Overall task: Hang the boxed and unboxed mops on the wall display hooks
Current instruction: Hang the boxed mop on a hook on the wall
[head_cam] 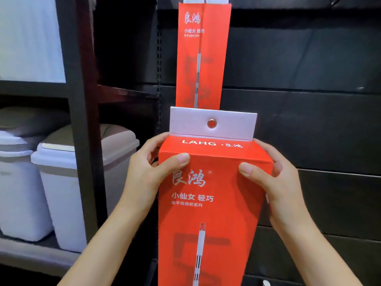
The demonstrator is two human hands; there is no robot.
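Note:
I hold a tall red mop box [208, 203] upright in front of a dark slatted wall. My left hand [148, 172] grips its upper left edge, thumb on the front face. My right hand [274, 182] grips the upper right edge the same way. The box has a white hang tab [231, 122] with a metal eyelet [212, 123] on top. Behind and above it, a second identical red mop box [203, 56] hangs on the wall, its top at the frame's upper edge. No hook is visible.
The dark slat wall [309, 79] fills the right side. A black shelf post [80, 120] stands at left, with white lidded bins [61, 193] on a lower shelf beside it.

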